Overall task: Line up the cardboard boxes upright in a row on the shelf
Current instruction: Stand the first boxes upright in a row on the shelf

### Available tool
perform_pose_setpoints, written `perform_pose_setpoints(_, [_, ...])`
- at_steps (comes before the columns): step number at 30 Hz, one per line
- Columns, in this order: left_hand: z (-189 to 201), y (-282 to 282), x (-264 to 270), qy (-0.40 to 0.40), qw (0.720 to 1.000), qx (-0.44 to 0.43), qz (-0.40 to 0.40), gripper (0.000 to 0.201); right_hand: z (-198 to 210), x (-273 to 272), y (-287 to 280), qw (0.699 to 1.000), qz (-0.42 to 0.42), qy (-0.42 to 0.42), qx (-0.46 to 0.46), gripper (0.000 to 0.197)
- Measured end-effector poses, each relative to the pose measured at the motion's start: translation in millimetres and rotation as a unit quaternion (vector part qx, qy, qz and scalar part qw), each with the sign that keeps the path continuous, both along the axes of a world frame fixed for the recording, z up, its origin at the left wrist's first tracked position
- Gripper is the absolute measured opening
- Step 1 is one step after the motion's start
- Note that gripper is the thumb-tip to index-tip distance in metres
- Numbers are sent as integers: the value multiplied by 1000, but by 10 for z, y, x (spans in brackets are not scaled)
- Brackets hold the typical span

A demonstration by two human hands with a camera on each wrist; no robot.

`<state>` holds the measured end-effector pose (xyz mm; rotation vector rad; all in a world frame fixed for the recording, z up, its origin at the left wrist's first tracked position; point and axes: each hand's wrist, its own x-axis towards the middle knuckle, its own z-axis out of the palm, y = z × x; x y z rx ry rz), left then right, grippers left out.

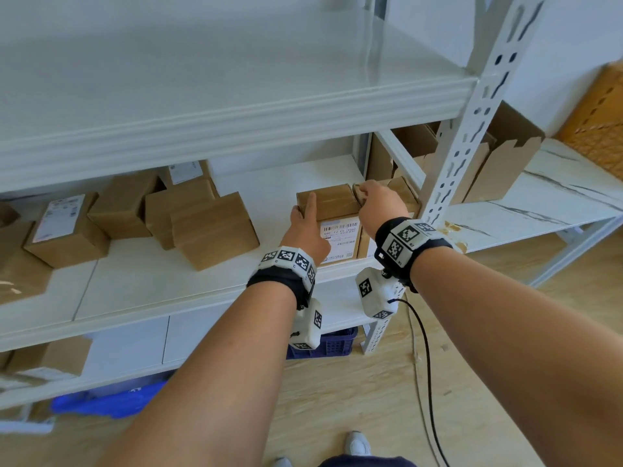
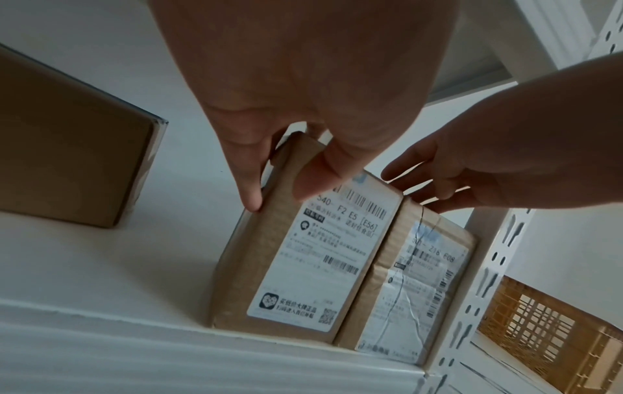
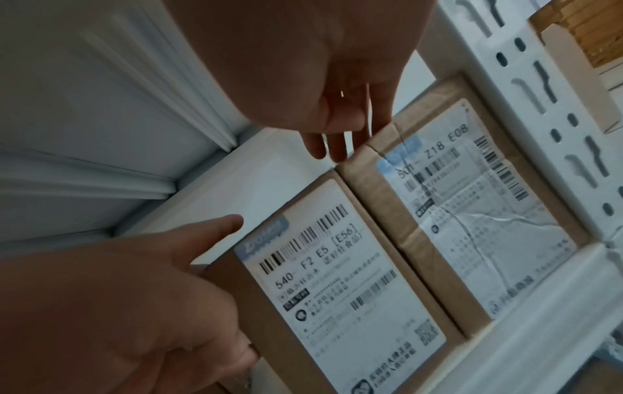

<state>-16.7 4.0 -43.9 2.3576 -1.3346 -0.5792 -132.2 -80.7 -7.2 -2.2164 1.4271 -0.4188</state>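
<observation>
Two taped cardboard boxes stand upright side by side at the right end of the white middle shelf (image 1: 151,281). The left labelled box (image 1: 332,201) (image 2: 303,266) (image 3: 337,280) shows a white shipping label facing me. The right box (image 1: 403,190) (image 2: 414,280) (image 3: 472,200) stands against the shelf post. My left hand (image 1: 303,210) (image 2: 283,186) grips the labelled box's top left corner, thumb over the top front edge and fingers down its left side. My right hand (image 1: 374,200) (image 3: 334,138) rests straight fingers on the top where the two boxes meet.
Several other cardboard boxes (image 1: 212,230) lie tumbled on the left half of the shelf. A perforated white post (image 1: 472,129) bounds the right end and an upper shelf (image 1: 236,106) hangs close above. Open cartons (image 1: 505,156) and an orange crate (image 1: 593,123) sit beyond the post.
</observation>
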Motion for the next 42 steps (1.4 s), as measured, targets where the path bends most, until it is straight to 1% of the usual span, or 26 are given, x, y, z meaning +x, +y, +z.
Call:
perform_pose_setpoints(2, [34, 19, 59, 4, 1000, -20, 17, 86, 49, 62, -3, 1000, 5, -14, -9, 44])
perform_pose_setpoints(5, [121, 106, 222, -4, 998, -37, 51, 79, 126, 220, 26, 999, 20, -33, -21, 51])
perform_pose_setpoints(8, [181, 287, 503, -48, 993, -59, 91, 67, 194, 451, 128, 997, 54, -48, -20, 53])
perform_pose_setpoints(11, [163, 536, 889, -90, 987, -66, 112, 55, 196, 765, 277, 994, 91, -60, -11, 49])
perform_pose_setpoints(14, [112, 820, 1263, -125, 982, -36, 137, 54, 139, 1127, 452, 990, 133, -47, 28, 48])
perform_pose_setpoints(17, [74, 1033, 1561, -122, 978, -14, 166, 50, 62, 1453, 628, 984, 157, -9, 85, 49])
perform_pose_setpoints(21, [41, 1146, 1827, -84, 977, 25, 192, 39, -65, 1716, 816, 977, 153, 50, 136, 53])
perform_pose_setpoints(23, [49, 1141, 1906, -70, 979, 32, 188, 40, -123, 1790, 888, 974, 154, 60, 153, 52])
perform_pose_setpoints(25, [60, 1134, 1959, -42, 979, 23, 200, 42, -178, 1837, 925, 976, 139, 47, 160, 52])
perform_pose_setpoints(29, [15, 1126, 2053, 12, 979, 32, 200, 51, -197, 1907, 931, 982, 89, 33, 163, 52])
perform_pose_setpoints(31, [21, 1133, 2029, 38, 980, 34, 191, 61, -208, 1898, 915, 982, 59, 36, 176, 54])
perform_pose_setpoints(33, [18, 1144, 1981, 45, 984, 28, 170, 76, -241, 1837, 894, 982, 35, 40, 181, 54])
perform_pose_setpoints(34, [24, 1165, 1946, 47, 987, 21, 155, 80, -259, 1792, 892, 982, 29, 46, 182, 53])
perform_pose_setpoints(35, [23, 1187, 1916, 51, 989, 11, 138, 81, -285, 1747, 893, 981, 26, 54, 184, 52])
perform_pose_setpoints(38, [8, 1240, 1841, 57, 991, -8, 117, 64, -335, 1625, 935, 978, 14, 85, 189, 48])
perform_pose_setpoints(40, [6, 1271, 1793, 34, 992, -1, 119, 55, -374, 1565, 971, 976, 8, 98, 196, 46])
perform_pose_setpoints(42, [11, 1292, 1741, -4, 994, 18, 111, 50, -414, 1518, 999, 974, 13, 100, 202, 44])
